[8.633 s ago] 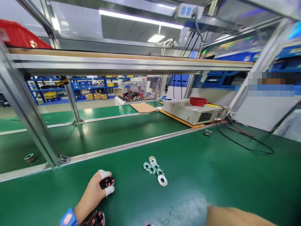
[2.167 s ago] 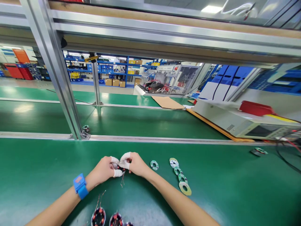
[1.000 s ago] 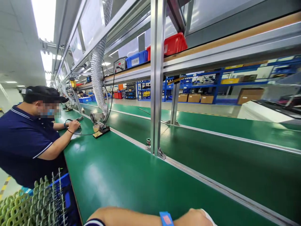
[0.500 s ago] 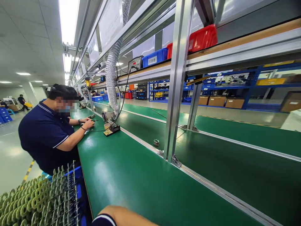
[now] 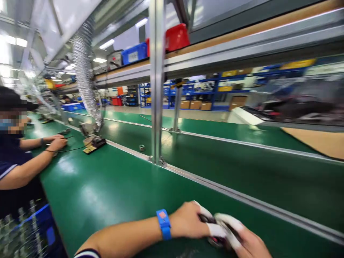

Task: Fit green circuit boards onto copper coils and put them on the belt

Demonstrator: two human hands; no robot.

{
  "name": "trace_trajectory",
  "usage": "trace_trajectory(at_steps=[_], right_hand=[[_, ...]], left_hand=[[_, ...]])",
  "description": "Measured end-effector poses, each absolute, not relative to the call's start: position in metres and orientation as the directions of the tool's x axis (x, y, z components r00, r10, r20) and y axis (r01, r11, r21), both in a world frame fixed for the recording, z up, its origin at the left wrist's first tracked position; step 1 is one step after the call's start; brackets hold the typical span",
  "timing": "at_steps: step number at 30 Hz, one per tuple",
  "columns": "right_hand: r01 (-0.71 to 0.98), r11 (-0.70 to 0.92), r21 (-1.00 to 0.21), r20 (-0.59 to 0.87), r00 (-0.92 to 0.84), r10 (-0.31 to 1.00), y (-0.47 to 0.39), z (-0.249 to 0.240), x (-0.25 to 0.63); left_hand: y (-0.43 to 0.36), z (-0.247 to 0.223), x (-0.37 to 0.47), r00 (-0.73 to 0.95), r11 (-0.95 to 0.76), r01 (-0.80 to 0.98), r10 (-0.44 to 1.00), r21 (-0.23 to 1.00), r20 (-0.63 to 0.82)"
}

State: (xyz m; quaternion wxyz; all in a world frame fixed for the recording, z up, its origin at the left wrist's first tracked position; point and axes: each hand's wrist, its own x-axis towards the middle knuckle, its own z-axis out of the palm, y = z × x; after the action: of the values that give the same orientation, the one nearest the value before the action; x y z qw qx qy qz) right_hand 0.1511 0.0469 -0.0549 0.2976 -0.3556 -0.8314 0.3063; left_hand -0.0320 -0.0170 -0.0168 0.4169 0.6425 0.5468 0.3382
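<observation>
Close together at the lower right are my two hands, white covers on some fingertips. My left hand (image 5: 186,220), with a blue wrist strap (image 5: 163,224) on its wrist, is closed on a small dark metal part (image 5: 215,240). From the other side, my right hand (image 5: 251,242) grips the same part between its covered fingers. Motion blur and the fingers hide most of the part, so its exact kind is unclear. Below the hands lies the green bench top (image 5: 120,193).
A co-worker's hands (image 5: 57,142) work at the left, near a soldering iron stand (image 5: 94,143). Behind the metal rail sits a small round part (image 5: 141,147). An aluminium post (image 5: 157,89) rises from the rail. A blue crate (image 5: 48,229) with ring-shaped pieces stands lower left.
My view has swung right, so the co-worker and post sit further left. Both my hands and the metal part are now in view; before, only part of one arm showed.
</observation>
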Motion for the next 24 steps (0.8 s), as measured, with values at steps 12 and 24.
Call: trace_trajectory(at_steps=[12,24], right_hand=[[0.776,0.496,-0.389,-0.170,-0.589,0.790,0.054,0.053,0.218],[0.797,0.453,-0.399,-0.161,-0.548,0.821,0.057,0.052,0.212]], left_hand=[[-0.030,-0.005,-0.031,0.197,-0.166,0.621,0.979,0.766,0.053],[-0.019,0.005,-0.042,0.213,0.000,0.437,0.972,0.899,-0.103]])
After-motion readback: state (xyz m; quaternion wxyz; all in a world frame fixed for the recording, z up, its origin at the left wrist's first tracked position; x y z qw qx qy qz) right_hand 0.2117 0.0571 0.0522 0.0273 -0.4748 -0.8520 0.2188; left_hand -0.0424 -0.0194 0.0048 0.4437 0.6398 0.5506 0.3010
